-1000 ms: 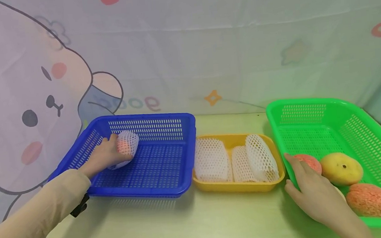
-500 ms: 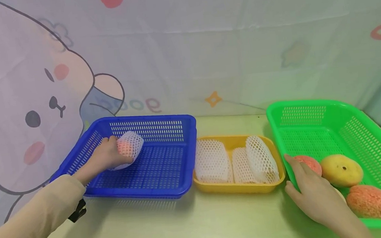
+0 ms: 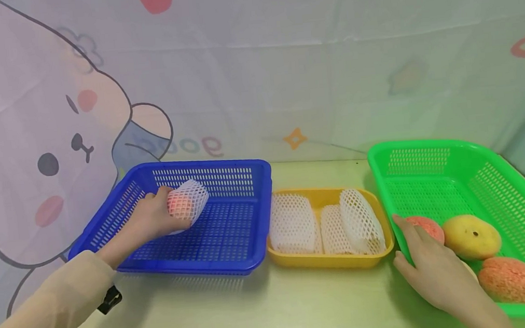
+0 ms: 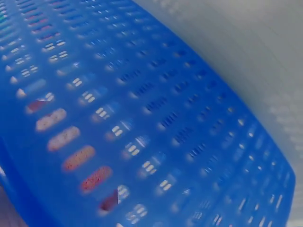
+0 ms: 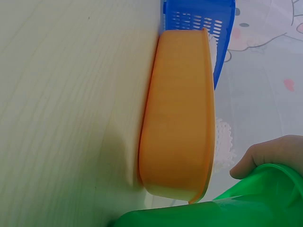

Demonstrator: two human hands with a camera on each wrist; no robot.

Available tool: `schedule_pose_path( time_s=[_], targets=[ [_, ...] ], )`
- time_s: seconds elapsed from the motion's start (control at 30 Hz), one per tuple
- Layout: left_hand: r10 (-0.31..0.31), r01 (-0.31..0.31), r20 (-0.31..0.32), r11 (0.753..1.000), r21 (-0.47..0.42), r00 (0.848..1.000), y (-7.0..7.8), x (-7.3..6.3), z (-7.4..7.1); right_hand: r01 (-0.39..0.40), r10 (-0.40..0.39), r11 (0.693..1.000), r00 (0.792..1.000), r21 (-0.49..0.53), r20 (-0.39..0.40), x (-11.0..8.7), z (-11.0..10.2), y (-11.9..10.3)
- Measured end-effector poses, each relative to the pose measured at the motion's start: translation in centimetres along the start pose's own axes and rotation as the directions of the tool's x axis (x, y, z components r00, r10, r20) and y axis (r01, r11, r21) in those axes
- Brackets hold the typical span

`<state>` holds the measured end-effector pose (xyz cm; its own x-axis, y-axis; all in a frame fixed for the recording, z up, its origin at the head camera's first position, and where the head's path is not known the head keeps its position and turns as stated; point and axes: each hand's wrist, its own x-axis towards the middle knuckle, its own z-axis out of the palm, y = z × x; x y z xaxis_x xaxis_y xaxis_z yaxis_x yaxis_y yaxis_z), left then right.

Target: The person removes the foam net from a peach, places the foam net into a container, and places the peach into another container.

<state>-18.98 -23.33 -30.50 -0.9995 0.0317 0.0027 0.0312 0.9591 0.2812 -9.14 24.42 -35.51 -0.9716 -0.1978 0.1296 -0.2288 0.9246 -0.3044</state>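
Note:
In the head view my left hand (image 3: 154, 215) holds a reddish-orange fruit (image 3: 182, 206) sleeved in a white foam net (image 3: 197, 193). Hand and fruit are inside the blue basket (image 3: 192, 267), toward its left side. The left wrist view shows the slotted wall of the blue basket (image 4: 156, 104), with reddish patches behind some slots. At the right, my right hand (image 3: 433, 269) grips the left rim of the green basket (image 3: 434, 142), thumb on the outside. Beside that hand lie a pinkish-red fruit (image 3: 427, 229), a yellow fruit (image 3: 472, 237) and a rough orange-red fruit (image 3: 513, 280).
Between the two baskets a yellow tray (image 3: 327, 260) carries several white foam nets (image 3: 292, 224). A pale wooden table (image 3: 275, 308) lies under everything, and a printed cloth (image 3: 310, 66) hangs behind. Part of another pale fruit shows beside the right hand.
My left hand has moved a little to the right inside the blue basket, carrying the netted fruit along. The right hand keeps its place on the green rim.

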Motion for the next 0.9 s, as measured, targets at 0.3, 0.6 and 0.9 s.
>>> schedule_pose_path(
  time_s=[0.3, 0.6, 0.9],
  targets=[
    [0.052, -0.053, -0.023, 0.998, -0.037, 0.998, 0.8, -0.8, 0.0, 0.005, -0.005, 1.000, 1.000, 0.000, -0.003, 0.0, 0.0, 0.0],
    [0.065, -0.065, 0.003, 0.997, -0.043, 0.998, 1.9, -1.8, -0.1, 0.005, -0.005, 1.000, 1.000, 0.002, -0.002, 0.0, 0.0, 0.1],
    [0.075, -0.075, -0.014, 0.994, -0.077, 0.997, 3.0, -2.6, -0.3, 0.012, -0.012, 1.000, 1.000, 0.000, -0.016, 0.0, 0.1, 0.1]
  ],
)
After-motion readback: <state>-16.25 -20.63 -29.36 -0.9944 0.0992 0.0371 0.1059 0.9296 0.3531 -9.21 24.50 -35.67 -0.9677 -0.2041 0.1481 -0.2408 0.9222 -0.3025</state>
